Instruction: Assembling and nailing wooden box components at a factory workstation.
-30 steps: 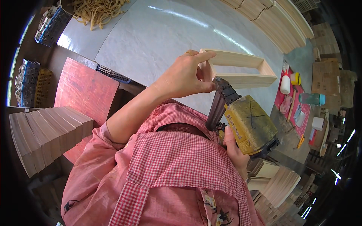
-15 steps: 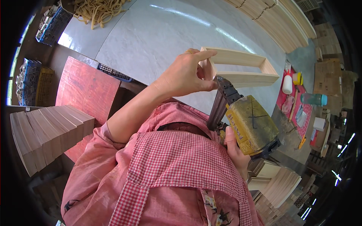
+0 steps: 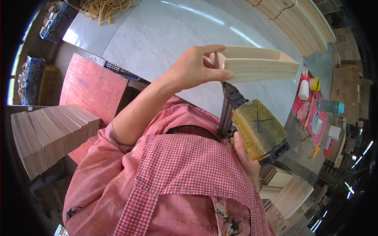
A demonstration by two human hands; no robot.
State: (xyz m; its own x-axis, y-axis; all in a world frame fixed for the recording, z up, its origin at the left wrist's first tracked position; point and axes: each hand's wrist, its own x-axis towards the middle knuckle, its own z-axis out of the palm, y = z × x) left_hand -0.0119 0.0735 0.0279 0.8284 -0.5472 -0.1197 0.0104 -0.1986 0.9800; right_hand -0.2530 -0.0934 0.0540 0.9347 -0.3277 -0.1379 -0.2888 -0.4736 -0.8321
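Observation:
My left hand (image 3: 199, 67) grips one end of a pale wooden box frame (image 3: 262, 70), thumb on the near side and fingers at the far corner. The frame is tilted, its long near side facing me, above a grey marbled tabletop. In my right hand (image 3: 246, 155) is a yellow and black nail gun (image 3: 260, 128), scuffed and dusty. Most of that hand is hidden behind the tool's body; the thumb shows. The nail gun's nose points up at the frame's lower corner, just under my left thumb. Whether it touches the wood I cannot tell.
Narrow boards (image 3: 55, 135) stand in a row on a red panel (image 3: 92, 86) at left. Rubber bands (image 3: 106, 10) lie at the far left of the tabletop (image 3: 157, 47). Long wooden strips (image 3: 295, 23) are stacked far right. A green bottle (image 3: 328, 106) and glue bottle (image 3: 303, 89) are on the right.
The box frame has tipped, so its near side now faces me and the opening looks narrower. My left hand has turned with it. The nail gun has shifted slightly left.

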